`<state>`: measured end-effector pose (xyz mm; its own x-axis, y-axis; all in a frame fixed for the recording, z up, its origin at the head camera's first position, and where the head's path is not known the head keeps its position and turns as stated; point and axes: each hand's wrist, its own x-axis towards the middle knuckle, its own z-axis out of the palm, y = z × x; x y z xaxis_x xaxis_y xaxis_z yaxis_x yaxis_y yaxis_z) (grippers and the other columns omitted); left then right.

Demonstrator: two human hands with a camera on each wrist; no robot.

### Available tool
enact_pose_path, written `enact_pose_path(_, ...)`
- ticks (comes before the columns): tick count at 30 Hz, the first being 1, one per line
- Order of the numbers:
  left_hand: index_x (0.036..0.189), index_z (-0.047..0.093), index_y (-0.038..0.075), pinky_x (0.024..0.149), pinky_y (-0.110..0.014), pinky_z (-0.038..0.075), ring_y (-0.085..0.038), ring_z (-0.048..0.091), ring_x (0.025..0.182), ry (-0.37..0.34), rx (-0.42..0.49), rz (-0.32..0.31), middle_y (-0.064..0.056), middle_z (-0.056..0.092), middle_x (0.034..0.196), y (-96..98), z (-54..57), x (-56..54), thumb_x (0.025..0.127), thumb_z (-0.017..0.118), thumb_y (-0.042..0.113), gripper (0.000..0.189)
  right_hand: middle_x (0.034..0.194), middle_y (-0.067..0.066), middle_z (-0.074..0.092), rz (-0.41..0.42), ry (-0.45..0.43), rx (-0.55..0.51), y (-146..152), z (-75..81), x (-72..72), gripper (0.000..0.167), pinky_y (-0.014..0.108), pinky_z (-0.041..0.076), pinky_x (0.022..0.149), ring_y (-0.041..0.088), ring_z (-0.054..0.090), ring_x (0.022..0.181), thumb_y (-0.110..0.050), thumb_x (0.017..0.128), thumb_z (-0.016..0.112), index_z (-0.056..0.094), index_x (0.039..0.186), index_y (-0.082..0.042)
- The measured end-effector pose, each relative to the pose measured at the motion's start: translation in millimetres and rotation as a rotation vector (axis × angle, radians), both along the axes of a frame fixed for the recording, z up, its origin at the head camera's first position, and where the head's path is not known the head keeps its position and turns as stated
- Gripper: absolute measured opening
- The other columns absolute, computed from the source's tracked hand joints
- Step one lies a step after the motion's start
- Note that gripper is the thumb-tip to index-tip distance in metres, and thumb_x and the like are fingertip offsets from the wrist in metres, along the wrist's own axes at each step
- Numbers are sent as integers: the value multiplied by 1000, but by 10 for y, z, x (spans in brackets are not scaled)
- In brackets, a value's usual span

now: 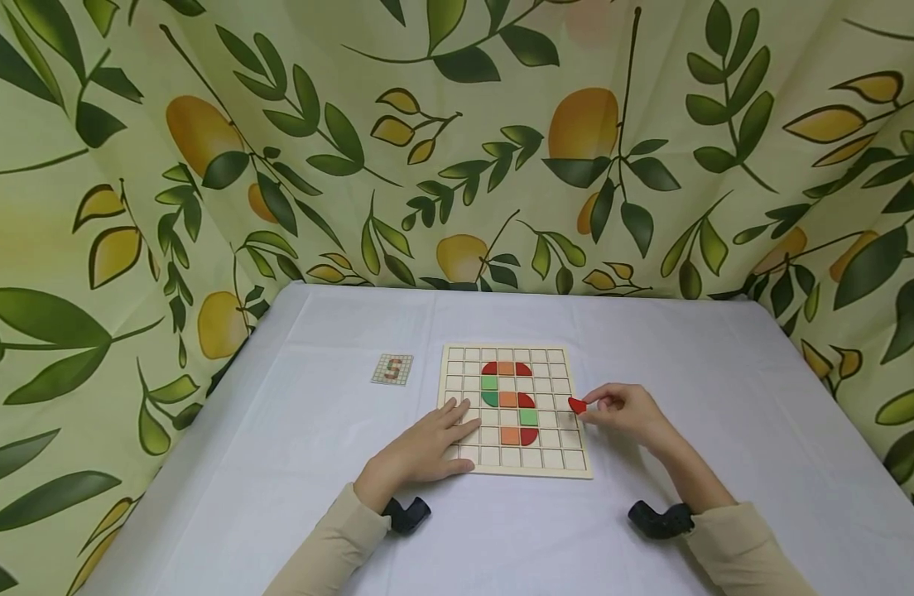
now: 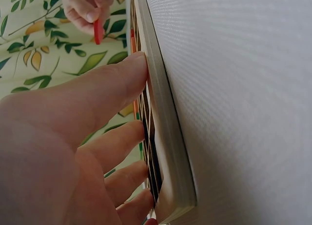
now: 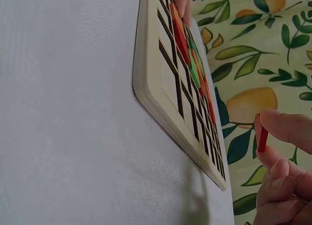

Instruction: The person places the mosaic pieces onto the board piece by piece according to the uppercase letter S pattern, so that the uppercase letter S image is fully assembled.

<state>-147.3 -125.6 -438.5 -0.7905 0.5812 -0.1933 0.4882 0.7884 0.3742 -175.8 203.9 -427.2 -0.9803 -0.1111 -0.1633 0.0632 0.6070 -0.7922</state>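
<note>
A wooden grid board (image 1: 562, 458) lies on the table with red, orange and green pieces set in its squares, forming an S-like curve. My left hand (image 1: 425, 444) rests on the board's left front corner with fingers spread, the thumb by the front edge. At the board's right edge my right hand (image 1: 630, 412) pinches a small red piece (image 1: 577, 406) between thumb and finger. The right wrist view shows this red piece (image 3: 262, 133) held up off the board, its thin side towards the camera.
A small card (image 1: 392, 369) with an S pattern on a grid lies left of the board. The table wears a white cloth (image 1: 278, 463). A leaf-and-fruit patterned curtain (image 1: 502, 165) hangs behind and at both sides. Black wrist devices (image 1: 661, 520) sit under both wrists.
</note>
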Motion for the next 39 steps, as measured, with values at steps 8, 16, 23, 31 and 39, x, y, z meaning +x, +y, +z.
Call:
enact_pose_path(8,148,40,19,124,-48,24,-30,17,153,5,17,-6,-8,24,162,-9,1,2,92,59,43,63,67,-3,48,17,-5,-18,-97,-17,19,32,19,35,52,9,44,63,-17,78,79,68,99,4)
enact_pose_path(16,148,40,19,123,-48,25,-30,17,153,4,16,-3,-8,23,163,-9,-1,4,93,59,43,63,67,-3,47,38,-2,-22,-180,-35,45,32,18,35,52,9,43,63,-16,77,79,68,99,4)
enact_pose_path(23,149,38,14,123,-49,26,-31,19,152,12,16,-8,-9,25,162,-8,-5,-2,92,60,42,67,66,-4,46,93,-1,-68,-242,-46,74,32,18,34,51,6,41,61,-15,77,79,67,98,5)
enact_pose_path(31,150,35,10,123,-48,25,-30,19,152,7,8,-1,-8,24,162,1,-5,-8,92,60,42,70,66,-4,46,125,9,-90,-305,-93,84,31,17,35,51,5,42,60,-14,77,79,67,97,6)
enact_pose_path(39,149,35,9,123,-48,25,-30,19,152,3,7,4,-9,23,162,-2,3,2,92,60,42,70,64,-4,45,155,1,-120,-407,-143,98,30,15,36,51,4,41,59,-10,75,80,67,95,7)
